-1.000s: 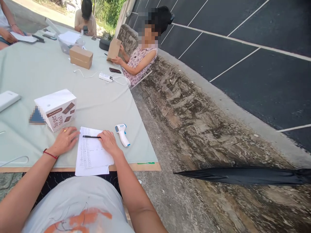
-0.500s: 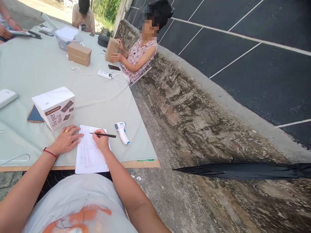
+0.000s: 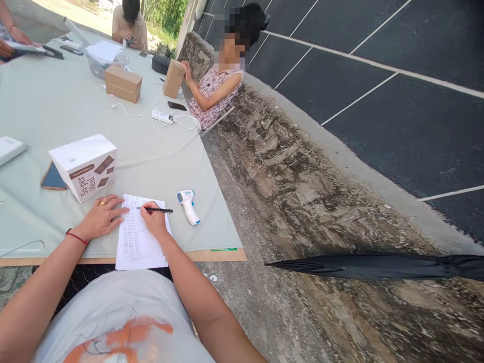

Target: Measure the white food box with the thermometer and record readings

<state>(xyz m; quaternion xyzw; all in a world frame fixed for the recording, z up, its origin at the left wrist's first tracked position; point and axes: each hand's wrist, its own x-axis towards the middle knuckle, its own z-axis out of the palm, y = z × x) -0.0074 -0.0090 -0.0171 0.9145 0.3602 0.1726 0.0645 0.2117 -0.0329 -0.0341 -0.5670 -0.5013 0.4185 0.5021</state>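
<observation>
My right hand [image 3: 154, 221] grips a black pen [image 3: 161, 209], its tip over a sheet of paper [image 3: 145, 247] covered on the left with rows of small writing. My left hand [image 3: 101, 217] lies flat with fingers apart, its fingertips on the sheet's left edge. Just beyond it stands a white box [image 3: 85, 164] with brown print, partly over a dark blue flat object [image 3: 55, 176]. A white and blue infrared thermometer [image 3: 188, 206] lies right of the paper.
Across the table [image 3: 159, 151], a seated person holds a cardboard box [image 3: 174, 78]. Another cardboard box [image 3: 123, 83], a white power strip [image 3: 162, 116], a phone [image 3: 177, 106] and a plastic basin [image 3: 94, 68] stand farther back. A folded black umbrella [image 3: 359, 266] juts in from the right.
My right hand with the pen has shifted slightly left over the paper. The person across has lowered one hand from the cardboard box. My left hand stays in place.
</observation>
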